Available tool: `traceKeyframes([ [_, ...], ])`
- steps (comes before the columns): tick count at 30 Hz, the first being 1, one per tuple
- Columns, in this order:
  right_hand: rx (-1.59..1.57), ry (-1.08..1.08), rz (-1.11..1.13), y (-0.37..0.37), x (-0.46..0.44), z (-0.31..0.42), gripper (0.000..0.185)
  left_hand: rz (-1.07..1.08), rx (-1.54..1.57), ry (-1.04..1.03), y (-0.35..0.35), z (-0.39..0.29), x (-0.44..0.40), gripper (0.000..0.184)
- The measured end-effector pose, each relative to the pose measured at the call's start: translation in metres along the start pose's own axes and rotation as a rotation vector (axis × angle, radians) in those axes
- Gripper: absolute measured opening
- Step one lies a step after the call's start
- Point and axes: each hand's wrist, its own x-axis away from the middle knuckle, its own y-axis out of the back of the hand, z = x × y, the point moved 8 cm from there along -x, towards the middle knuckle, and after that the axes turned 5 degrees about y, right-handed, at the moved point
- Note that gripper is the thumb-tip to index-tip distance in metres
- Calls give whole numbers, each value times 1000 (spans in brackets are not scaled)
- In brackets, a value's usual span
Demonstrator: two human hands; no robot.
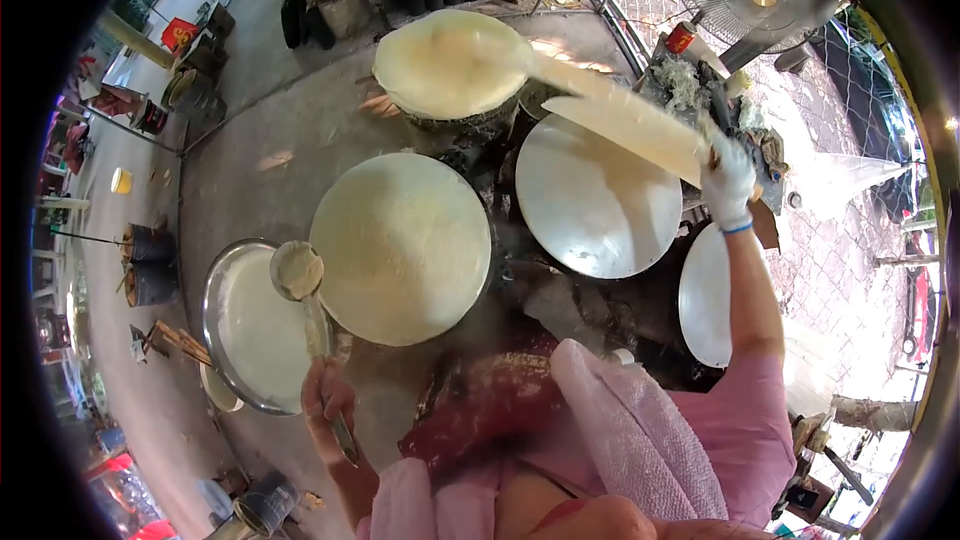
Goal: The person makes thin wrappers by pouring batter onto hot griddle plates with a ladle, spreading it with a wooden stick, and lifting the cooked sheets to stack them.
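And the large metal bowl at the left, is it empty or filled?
Filled, at least partly: pale liquid spreads across the inside of the metal bowl; its depth cannot be told.

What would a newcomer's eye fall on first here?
Probably the large pale disc just left of centre, beside a shiny round pan on its right. Next, perhaps, the gloved right hand gripping a long pale blade seen across that pan, and the left hand holding a ladle near the metal bowl on the left.
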Motion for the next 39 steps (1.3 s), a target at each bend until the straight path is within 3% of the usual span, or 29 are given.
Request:
traceKeyframes([
  [4,12,150,187,7,-100,14,55,-338,32,39,-12,3,7,25],
  [7,36,234,415,-10,-166,62,47,-496,5,63,-14,5,11,25],
  [9,83,265,550,-19,-203,117,37,-473,73,71,6,11,5,26],
  [13,-225,184,505,-37,-272,181,29,-399,220,68,31,22,-1,25],
  [16,-437,0,364,-71,-328,171,36,-243,445,126,44,31,-5,23],
  [18,-666,-219,348,-140,-352,127,39,-165,374,65,35,24,4,25],
  [19,-620,-267,255,-156,-354,113,37,-127,332,37,30,21,8,26],
  [20,-778,-395,201,-203,-350,88,36,-131,348,24,35,24,9,26],
  [21,-642,-451,213,-252,-344,65,38,-132,363,14,45,29,9,25],
  [23,-687,-544,231,-312,-309,54,37,-161,406,-26,63,37,14,26],
  [24,-815,-687,217,-284,-285,79,32,-189,434,-55,74,42,20,27],
  [26,-1107,-923,162,-364,-236,74,38,-214,460,-69,70,43,23,28],
  [27,-1247,-1001,86,-406,-207,71,32,-211,459,-55,59,38,26,27],
  [30,-1130,-1250,160,-437,-137,86,30,-285,458,-56,49,34,32,29],
  [38,-941,-1147,176,-460,-63,128,25,-295,528,3,56,29,26,30],
  [39,-847,-1141,284,-457,-61,132,30,-313,489,1,59,26,24,30],
])
